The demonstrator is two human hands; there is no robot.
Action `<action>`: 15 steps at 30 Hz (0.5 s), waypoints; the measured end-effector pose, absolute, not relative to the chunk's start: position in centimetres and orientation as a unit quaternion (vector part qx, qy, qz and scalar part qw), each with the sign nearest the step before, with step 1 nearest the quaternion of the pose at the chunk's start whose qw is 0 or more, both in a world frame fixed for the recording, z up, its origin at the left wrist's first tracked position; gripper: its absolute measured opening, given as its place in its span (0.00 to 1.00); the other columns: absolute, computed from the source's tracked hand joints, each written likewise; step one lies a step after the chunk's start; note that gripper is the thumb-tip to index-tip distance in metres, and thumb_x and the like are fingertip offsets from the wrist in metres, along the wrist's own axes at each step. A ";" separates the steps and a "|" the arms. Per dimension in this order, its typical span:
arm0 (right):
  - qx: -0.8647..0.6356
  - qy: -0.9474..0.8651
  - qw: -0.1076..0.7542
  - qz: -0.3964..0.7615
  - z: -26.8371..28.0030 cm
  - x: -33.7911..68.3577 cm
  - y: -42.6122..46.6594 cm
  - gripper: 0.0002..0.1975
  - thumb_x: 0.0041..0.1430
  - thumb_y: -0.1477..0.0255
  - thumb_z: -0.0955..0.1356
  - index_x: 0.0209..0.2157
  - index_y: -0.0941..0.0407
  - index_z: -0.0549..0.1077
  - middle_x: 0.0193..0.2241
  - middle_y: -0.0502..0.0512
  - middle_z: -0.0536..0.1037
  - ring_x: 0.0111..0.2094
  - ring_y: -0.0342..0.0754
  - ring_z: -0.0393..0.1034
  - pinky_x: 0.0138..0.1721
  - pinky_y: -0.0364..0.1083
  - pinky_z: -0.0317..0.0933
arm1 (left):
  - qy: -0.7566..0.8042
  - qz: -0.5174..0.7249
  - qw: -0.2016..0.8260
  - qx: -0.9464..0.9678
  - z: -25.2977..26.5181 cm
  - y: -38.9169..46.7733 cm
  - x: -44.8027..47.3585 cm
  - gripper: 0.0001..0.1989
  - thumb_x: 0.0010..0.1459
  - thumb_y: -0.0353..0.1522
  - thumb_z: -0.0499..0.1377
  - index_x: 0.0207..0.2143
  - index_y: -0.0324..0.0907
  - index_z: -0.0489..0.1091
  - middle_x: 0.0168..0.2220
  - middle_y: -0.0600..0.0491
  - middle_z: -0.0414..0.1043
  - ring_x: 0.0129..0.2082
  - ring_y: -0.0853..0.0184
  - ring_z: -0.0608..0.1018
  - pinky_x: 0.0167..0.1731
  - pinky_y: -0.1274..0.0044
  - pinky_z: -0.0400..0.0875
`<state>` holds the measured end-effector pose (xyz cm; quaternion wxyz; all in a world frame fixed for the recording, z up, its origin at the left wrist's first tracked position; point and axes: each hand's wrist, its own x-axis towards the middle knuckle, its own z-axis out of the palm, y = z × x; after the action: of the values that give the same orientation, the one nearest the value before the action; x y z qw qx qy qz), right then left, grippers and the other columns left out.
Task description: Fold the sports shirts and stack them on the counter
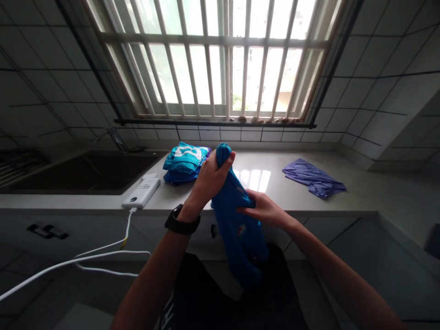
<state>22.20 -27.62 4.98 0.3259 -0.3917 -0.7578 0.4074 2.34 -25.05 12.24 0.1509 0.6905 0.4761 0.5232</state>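
The left hand (pixel 210 178) has its fingers clamped around the gathered top of the blue cloth (pixel 237 238), probably so the rest can hang freely below them, past the worktop (pixel 268 160) edge, while the right hand (pixel 266 208) pinches the cloth's side lower down, its fingers closed there seemingly to steady it. Just left of the left fingers sits a folded stack (pixel 185 158), compact perhaps for tidiness; well right of the right fingers, a purple cloth (pixel 311 176) lies loosely crumpled, apart from that pile.

The held garment (pixel 231 215) is blue, the cloth (pixel 311 177) purple.
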 end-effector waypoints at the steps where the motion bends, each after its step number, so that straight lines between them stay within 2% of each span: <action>1: -0.403 -0.773 0.307 0.381 5.0 22.8 -27.6 0.16 0.58 0.57 0.73 0.39 0.56 0.78 0.33 0.53 0.78 0.36 0.51 0.72 0.37 0.48 0.66 | 0.487 0.500 0.147 0.701 12.4 -25.3 2.1 0.15 0.63 0.46 0.59 0.34 0.44 0.68 0.29 0.55 0.70 0.33 0.64 0.75 0.40 0.71 0.73; 3: -0.431 -0.785 0.309 0.319 5.7 24.2 -27.0 0.16 0.56 0.57 0.74 0.30 0.57 0.77 0.33 0.54 0.76 0.36 0.51 0.71 0.37 0.47 0.65 | 0.512 0.453 0.139 0.716 12.7 -25.7 1.3 0.17 0.59 0.47 0.62 0.39 0.43 0.69 0.35 0.51 0.73 0.40 0.59 0.77 0.46 0.67 0.74; 6: -0.447 -0.782 0.309 0.306 7.2 26.7 -25.6 0.15 0.51 0.58 0.76 0.29 0.57 0.79 0.38 0.56 0.77 0.39 0.51 0.73 0.38 0.47 0.66 | 0.540 0.412 0.141 0.721 12.8 -25.3 -0.9 0.18 0.54 0.42 0.62 0.44 0.43 0.69 0.40 0.49 0.75 0.44 0.55 0.77 0.49 0.64 0.73; 10: -0.422 -0.761 0.202 0.449 8.2 29.2 -24.0 0.19 0.52 0.56 0.75 0.34 0.59 0.81 0.30 0.53 0.79 0.32 0.49 0.73 0.32 0.45 0.65 | 0.543 0.389 0.139 0.731 12.9 -23.5 -4.1 0.10 0.52 0.36 0.57 0.36 0.44 0.70 0.34 0.52 0.75 0.37 0.59 0.76 0.42 0.68 0.74; 15: -0.434 -0.754 0.268 0.414 8.2 30.9 -22.7 0.20 0.47 0.63 0.79 0.41 0.56 0.78 0.34 0.52 0.81 0.32 0.46 0.74 0.29 0.41 0.65 | 0.611 0.383 0.099 0.686 13.3 -23.4 -5.8 0.03 0.53 0.33 0.57 0.31 0.45 0.68 0.24 0.56 0.69 0.27 0.62 0.74 0.31 0.74 0.68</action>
<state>30.86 -22.74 8.24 0.2675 -0.4341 -0.7539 0.4143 -5.78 -23.39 13.33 0.0986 0.6860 0.6110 0.3827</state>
